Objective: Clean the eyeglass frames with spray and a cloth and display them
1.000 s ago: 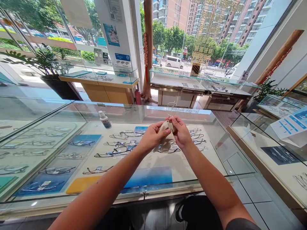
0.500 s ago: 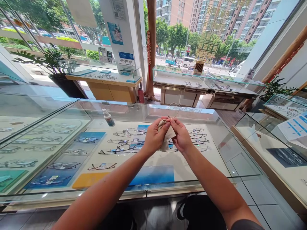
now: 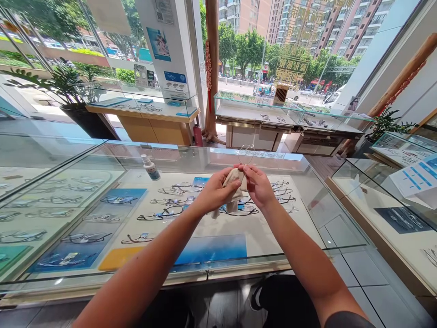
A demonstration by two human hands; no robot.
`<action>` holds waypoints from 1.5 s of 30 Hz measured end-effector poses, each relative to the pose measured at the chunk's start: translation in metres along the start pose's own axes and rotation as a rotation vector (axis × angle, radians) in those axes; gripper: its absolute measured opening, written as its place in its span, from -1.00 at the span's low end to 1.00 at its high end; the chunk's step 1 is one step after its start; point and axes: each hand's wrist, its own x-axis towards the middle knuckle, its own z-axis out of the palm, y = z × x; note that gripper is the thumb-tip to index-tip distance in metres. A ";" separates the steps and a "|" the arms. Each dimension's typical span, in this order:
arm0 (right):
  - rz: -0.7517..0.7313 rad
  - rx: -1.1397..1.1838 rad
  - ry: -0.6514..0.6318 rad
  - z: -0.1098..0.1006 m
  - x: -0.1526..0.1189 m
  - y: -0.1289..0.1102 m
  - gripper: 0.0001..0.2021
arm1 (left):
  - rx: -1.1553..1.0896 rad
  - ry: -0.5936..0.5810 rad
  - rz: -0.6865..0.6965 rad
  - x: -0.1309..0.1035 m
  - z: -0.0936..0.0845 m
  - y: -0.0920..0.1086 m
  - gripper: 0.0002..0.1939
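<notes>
Above the glass counter, my left hand [image 3: 215, 190] is closed on a beige cloth [image 3: 234, 180], whose folds hang below the fingers. My right hand [image 3: 258, 186] pinches thin wire-framed glasses [image 3: 246, 155] beside the cloth. The rim of the glasses sticks up beyond my fingertips, and the cloth and fingers hide their lower part. Both hands almost touch. Rows of glasses [image 3: 170, 211] lie in the display below.
A white spray bottle [image 3: 150, 167] stands on the glass counter [image 3: 287, 262] at the left of my hands. A white and blue box [image 3: 418, 180] sits on the right-hand case. Further display cases [image 3: 256, 109] and a potted plant [image 3: 87, 116] stand by the windows.
The cloth has shifted and spread in my left hand, with more of it hanging down on the left. The glasses have turned slightly. The whole view has moved a little.
</notes>
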 end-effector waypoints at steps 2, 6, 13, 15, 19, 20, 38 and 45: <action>-0.009 -0.007 -0.030 0.002 -0.001 0.003 -0.66 | -0.016 0.063 0.000 0.000 0.003 0.000 -0.38; -0.040 -0.016 -0.091 0.006 -0.003 0.007 -0.65 | -0.112 0.145 -0.020 0.000 0.009 -0.001 -0.32; -0.059 -0.030 -0.086 0.002 0.000 -0.001 -0.68 | -0.128 0.082 -0.060 0.004 0.002 -0.005 -0.26; -0.045 -0.049 -0.072 -0.001 0.001 -0.004 -0.68 | -0.081 0.053 -0.008 0.005 -0.002 -0.004 -0.33; -0.019 -0.028 -0.055 -0.004 0.002 -0.006 -0.65 | -0.074 0.031 0.013 0.007 -0.006 -0.003 -0.46; -0.011 -0.010 -0.050 -0.004 0.001 -0.005 -0.64 | -0.095 0.029 -0.003 0.007 -0.006 -0.003 -0.47; 0.005 0.185 0.074 -0.013 0.010 0.000 -0.70 | -0.148 0.041 -0.085 0.003 0.002 -0.006 -0.39; -0.034 0.139 0.062 -0.010 0.009 0.004 -0.69 | -0.153 0.089 -0.122 0.003 0.004 -0.004 -0.39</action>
